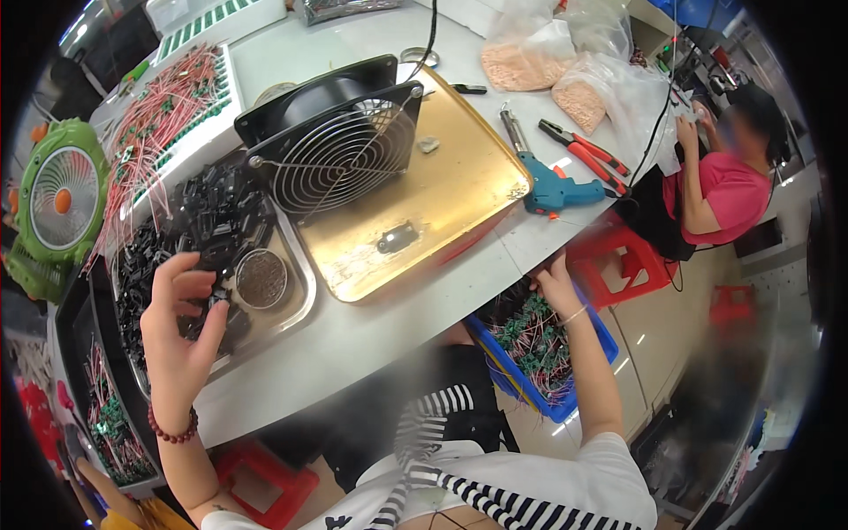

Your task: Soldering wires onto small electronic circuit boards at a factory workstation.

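My left hand (179, 329) is raised over a metal tray (300, 305) heaped with small black plastic parts (208, 221). Its fingertips pinch one black part near a small round tin (261, 278). My right hand (556, 284) reaches down below the table edge into a blue bin (590, 371) filled with green circuit boards with red wires (534, 340). Whether those fingers grip anything is hidden by the bin's contents.
A black wire-guarded fan (340, 141) stands on a gold tray (442, 190). A blue soldering gun (552, 185) and red pliers (587, 150) lie to the right, beside bags of pellets (530, 57). A person in a pink top (724, 194) sits far right. A green fan (57, 203) is at left.
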Action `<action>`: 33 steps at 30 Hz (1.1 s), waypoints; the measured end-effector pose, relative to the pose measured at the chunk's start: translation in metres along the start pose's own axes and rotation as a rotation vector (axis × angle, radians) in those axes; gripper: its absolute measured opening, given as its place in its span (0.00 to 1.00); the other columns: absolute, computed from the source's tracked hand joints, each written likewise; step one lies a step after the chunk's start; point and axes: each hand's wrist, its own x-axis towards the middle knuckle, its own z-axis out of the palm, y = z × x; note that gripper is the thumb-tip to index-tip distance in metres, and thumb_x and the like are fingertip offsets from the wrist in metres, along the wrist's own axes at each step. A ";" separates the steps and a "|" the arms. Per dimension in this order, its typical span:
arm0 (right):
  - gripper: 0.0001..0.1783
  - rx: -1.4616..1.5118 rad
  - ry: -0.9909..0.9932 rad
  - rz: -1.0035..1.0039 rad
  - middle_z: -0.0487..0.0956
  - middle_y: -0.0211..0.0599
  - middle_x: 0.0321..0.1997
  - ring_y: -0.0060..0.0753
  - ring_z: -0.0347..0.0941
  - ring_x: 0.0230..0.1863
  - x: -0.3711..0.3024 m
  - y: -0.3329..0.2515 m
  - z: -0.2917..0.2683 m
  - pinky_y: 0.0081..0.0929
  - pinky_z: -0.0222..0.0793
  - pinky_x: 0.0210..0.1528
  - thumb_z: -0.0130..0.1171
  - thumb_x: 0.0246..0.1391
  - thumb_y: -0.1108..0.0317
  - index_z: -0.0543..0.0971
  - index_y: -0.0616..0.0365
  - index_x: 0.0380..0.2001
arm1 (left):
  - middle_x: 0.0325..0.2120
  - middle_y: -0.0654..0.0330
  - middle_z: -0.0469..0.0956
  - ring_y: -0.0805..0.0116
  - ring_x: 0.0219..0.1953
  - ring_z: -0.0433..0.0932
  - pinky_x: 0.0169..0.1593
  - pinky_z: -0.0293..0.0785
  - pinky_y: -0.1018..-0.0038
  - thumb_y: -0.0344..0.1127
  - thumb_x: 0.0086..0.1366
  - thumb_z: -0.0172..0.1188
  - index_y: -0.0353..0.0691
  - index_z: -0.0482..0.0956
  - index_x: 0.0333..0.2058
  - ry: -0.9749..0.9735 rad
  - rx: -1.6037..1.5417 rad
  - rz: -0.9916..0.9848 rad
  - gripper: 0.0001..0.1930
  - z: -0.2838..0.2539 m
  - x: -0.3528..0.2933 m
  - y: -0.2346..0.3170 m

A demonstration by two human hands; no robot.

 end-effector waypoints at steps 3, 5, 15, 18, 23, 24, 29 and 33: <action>0.20 0.117 0.343 -0.050 0.71 0.31 0.35 0.18 0.63 0.22 0.016 -0.013 -0.001 0.17 0.59 0.19 0.49 0.56 0.74 0.60 0.59 0.51 | 0.33 0.58 0.81 0.70 0.34 0.79 0.36 0.73 0.76 0.22 0.53 0.62 0.37 0.71 0.49 0.039 0.016 -0.008 0.22 0.003 -0.010 0.001; 0.17 0.311 0.378 -0.063 0.67 0.25 0.31 0.11 0.58 0.23 0.025 -0.012 -0.019 0.14 0.54 0.19 0.46 0.56 0.77 0.63 0.59 0.49 | 0.31 0.58 0.81 0.69 0.34 0.80 0.36 0.73 0.77 0.22 0.53 0.62 0.37 0.73 0.47 0.040 0.055 0.024 0.20 -0.003 -0.019 -0.001; 0.30 -0.365 0.578 -0.565 0.62 0.25 0.35 0.19 0.57 0.35 0.031 -0.023 -0.061 0.15 0.58 0.41 0.48 0.62 0.73 0.60 0.56 0.67 | 0.27 0.60 0.80 0.72 0.30 0.79 0.33 0.71 0.79 0.23 0.54 0.62 0.35 0.76 0.39 0.066 0.055 0.010 0.12 -0.009 -0.028 0.002; 0.37 -0.400 0.490 -0.710 0.66 0.38 0.60 0.26 0.61 0.48 0.037 -0.042 -0.061 0.20 0.59 0.47 0.47 0.60 0.76 0.49 0.55 0.71 | 0.27 0.60 0.80 0.72 0.29 0.79 0.32 0.71 0.79 0.24 0.54 0.62 0.36 0.76 0.37 0.072 0.032 0.020 0.10 -0.004 -0.023 0.001; 0.45 -0.819 0.193 -0.930 0.58 0.49 0.70 0.49 0.46 0.73 0.053 -0.096 -0.053 0.47 0.31 0.73 0.44 0.38 0.83 0.58 0.56 0.67 | 0.26 0.61 0.79 0.74 0.28 0.80 0.31 0.70 0.79 0.23 0.54 0.61 0.36 0.76 0.34 0.082 0.047 0.060 0.08 -0.006 -0.020 0.006; 0.45 -1.003 0.068 -0.889 0.59 0.48 0.69 0.49 0.49 0.72 0.057 -0.106 -0.059 0.49 0.31 0.73 0.44 0.37 0.83 0.61 0.54 0.66 | 0.26 0.62 0.79 0.74 0.28 0.79 0.31 0.70 0.80 0.23 0.54 0.61 0.36 0.76 0.34 0.096 0.029 0.053 0.08 -0.008 -0.020 0.004; 0.33 -1.062 -0.146 -0.799 0.71 0.52 0.50 0.56 0.69 0.52 0.072 -0.139 -0.049 0.39 0.67 0.55 0.48 0.31 0.78 0.70 0.62 0.50 | 0.25 0.66 0.77 0.83 0.27 0.76 0.31 0.69 0.85 0.25 0.57 0.61 0.34 0.75 0.35 0.167 -0.102 -0.055 0.07 -0.024 -0.013 -0.013; 0.31 -0.903 -0.311 -0.712 0.69 0.50 0.47 0.54 0.69 0.50 0.080 -0.136 -0.061 0.36 0.66 0.54 0.50 0.30 0.76 0.69 0.65 0.46 | 0.29 0.67 0.77 0.82 0.32 0.76 0.34 0.71 0.85 0.25 0.60 0.60 0.35 0.74 0.38 0.163 -0.393 -0.131 0.07 -0.049 0.003 -0.046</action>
